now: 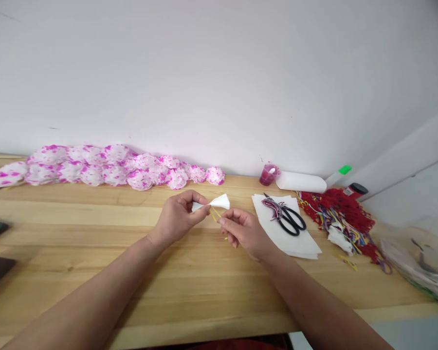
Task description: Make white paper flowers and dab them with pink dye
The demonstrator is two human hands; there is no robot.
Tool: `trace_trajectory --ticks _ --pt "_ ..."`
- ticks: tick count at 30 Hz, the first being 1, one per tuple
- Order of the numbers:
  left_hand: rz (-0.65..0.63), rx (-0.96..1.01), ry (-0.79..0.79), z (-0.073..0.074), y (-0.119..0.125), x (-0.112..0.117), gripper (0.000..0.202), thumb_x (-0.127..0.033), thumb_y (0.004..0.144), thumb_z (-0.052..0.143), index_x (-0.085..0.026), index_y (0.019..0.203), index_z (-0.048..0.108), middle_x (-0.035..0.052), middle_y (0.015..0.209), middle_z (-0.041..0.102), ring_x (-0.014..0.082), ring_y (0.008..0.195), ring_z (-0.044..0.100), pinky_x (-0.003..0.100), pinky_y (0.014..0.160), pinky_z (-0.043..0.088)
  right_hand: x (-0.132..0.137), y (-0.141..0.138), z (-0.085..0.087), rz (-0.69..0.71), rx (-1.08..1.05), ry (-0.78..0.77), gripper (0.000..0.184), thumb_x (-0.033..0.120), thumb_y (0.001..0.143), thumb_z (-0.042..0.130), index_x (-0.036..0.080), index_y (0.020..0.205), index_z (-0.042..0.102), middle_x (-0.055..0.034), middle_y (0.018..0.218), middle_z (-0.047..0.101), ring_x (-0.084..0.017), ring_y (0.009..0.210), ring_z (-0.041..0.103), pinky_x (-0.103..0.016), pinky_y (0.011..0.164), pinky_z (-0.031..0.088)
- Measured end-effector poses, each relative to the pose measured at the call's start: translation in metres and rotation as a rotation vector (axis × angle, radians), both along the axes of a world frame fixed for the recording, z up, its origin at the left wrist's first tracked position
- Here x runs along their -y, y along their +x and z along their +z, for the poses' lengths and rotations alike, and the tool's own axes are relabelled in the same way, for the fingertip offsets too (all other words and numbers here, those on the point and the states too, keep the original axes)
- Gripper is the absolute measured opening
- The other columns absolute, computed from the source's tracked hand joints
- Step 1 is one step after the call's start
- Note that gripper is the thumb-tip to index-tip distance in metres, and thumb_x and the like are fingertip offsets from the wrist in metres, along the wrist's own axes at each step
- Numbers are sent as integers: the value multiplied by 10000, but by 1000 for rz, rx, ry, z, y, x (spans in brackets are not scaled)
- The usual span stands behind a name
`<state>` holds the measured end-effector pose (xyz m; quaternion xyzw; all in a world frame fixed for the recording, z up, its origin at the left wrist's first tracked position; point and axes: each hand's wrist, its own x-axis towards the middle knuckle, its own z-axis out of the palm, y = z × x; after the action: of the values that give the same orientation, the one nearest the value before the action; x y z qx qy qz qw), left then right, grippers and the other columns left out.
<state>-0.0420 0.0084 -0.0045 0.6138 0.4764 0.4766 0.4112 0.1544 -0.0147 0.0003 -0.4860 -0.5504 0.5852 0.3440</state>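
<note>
In the middle of the view, my left hand (180,214) pinches a folded strip of white paper (221,201) at its waist; the paper fans out on the right. A thin yellow string (215,214) runs from the pinched waist down to my right hand (243,228), whose fingers are closed on it. A short end of the string shows below the right fingers. Both hands are above the wooden table (190,282). Whether the string goes fully round the paper is hidden by the left fingers.
Several white-and-magenta paper flowers (120,167) line the wall. At right are black-handled scissors (292,219) on white paper sheets (302,245), a cup of magenta liquid (268,175), a white roll (301,182), a tangle of red yarn (339,209) and a plastic bag (419,257).
</note>
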Motion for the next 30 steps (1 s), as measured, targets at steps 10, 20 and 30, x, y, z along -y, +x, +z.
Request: trace_trajectory --ticks 10,20,30 --pt "116 -377 285 6 -4 0 81 -254 790 656 -191 840 660 -20 703 661 119 608 561 228 569 407 19 -2 10 71 393 535 152 294 922 540 198 815 587 55 606 498 -84 531 398 -227 515 322" --pt "22 -514 350 4 -3 2 37 -210 814 599 -210 842 623 13 814 692 158 715 627 246 665 453 17 6 13 168 490 832 113 199 916 510 209 871 613 -34 790 632 -167 738 551 -301 703 406" --pt "-347 -434 240 6 7 21 93 -175 787 617 -203 863 663 2 784 681 119 642 589 212 604 438 -1 23 27 45 216 673 170 304 943 525 208 827 602 -2 755 565 -136 692 495 -270 659 395"
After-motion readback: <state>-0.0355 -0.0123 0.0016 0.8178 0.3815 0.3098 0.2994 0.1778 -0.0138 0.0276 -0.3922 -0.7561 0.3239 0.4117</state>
